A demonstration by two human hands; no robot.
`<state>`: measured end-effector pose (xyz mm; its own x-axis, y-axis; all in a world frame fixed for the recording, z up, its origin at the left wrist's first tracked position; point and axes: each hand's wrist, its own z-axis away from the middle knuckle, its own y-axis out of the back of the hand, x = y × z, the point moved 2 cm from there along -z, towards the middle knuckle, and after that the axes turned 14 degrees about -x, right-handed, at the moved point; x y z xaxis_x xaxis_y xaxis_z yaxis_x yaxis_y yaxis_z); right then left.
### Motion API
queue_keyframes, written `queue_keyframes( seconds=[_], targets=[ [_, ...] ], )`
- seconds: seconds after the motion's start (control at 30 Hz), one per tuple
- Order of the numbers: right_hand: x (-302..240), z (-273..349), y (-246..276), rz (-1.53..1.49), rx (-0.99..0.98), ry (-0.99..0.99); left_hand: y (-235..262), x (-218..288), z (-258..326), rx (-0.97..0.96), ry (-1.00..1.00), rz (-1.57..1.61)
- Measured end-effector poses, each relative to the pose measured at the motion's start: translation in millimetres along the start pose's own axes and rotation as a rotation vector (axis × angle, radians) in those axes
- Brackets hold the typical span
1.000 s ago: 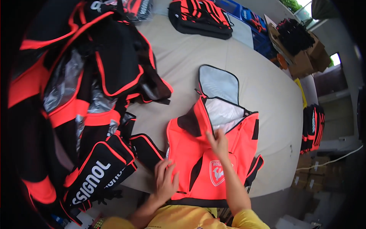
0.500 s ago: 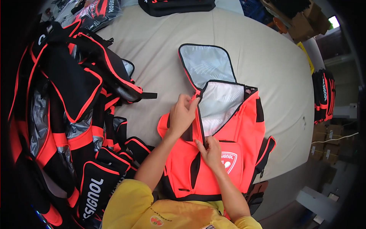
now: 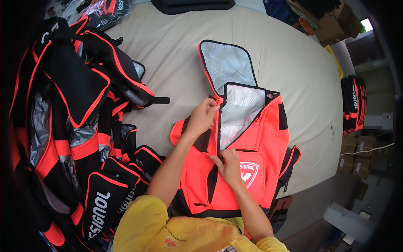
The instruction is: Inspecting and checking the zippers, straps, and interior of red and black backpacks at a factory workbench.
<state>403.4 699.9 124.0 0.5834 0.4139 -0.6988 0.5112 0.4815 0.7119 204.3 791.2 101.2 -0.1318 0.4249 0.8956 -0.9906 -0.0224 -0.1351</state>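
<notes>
A bright coral-red and black backpack (image 3: 272, 138) lies on the pale cloth-covered table, its bottom toward me. Its flap (image 3: 228, 63) is folded back at the far end, showing a silvery-grey lining, and the main opening (image 3: 241, 105) gapes. My left hand (image 3: 203, 116) pinches the left edge of that opening, just below the flap's corner. Lower down, my right hand (image 3: 228, 167) has its fingers closed on the near end of the same zip edge, beside the front pocket with a white crest. Whether either hand holds a zip slider is hidden by the fingers.
On my left is a heap of similar black and red backpacks (image 3: 75, 96). A plastic-wrapped bag (image 3: 107, 14) and a black bag (image 3: 193, 5) lie at the far edge. Right of the table (image 3: 310, 96) are stacked bags (image 3: 354, 103) and cardboard boxes (image 3: 363, 147).
The whole view has shifted slightly, and the backpack sits a little farther up in it. Both hands keep nearly the same holds on the opening's edge.
</notes>
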Motion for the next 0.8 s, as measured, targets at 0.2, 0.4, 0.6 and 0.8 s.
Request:
queue_keyframes(
  seconds=[0.2,0.4,0.6,0.8],
  targets=[
    [8,1,-3,-0.184,0.057,-0.149,-6,-12,44,0.064,-0.213,-0.299],
    [8,15,13,-0.163,-0.025,-0.068,-47,-13,115,0.208,-0.468,-0.833],
    [68,161,104,-0.138,0.236,-0.269,-53,-44,260,0.598,-0.365,-0.892],
    [122,330,113,-0.685,0.198,-0.848,-59,-145,349,0.729,0.216,0.087]
  ],
)
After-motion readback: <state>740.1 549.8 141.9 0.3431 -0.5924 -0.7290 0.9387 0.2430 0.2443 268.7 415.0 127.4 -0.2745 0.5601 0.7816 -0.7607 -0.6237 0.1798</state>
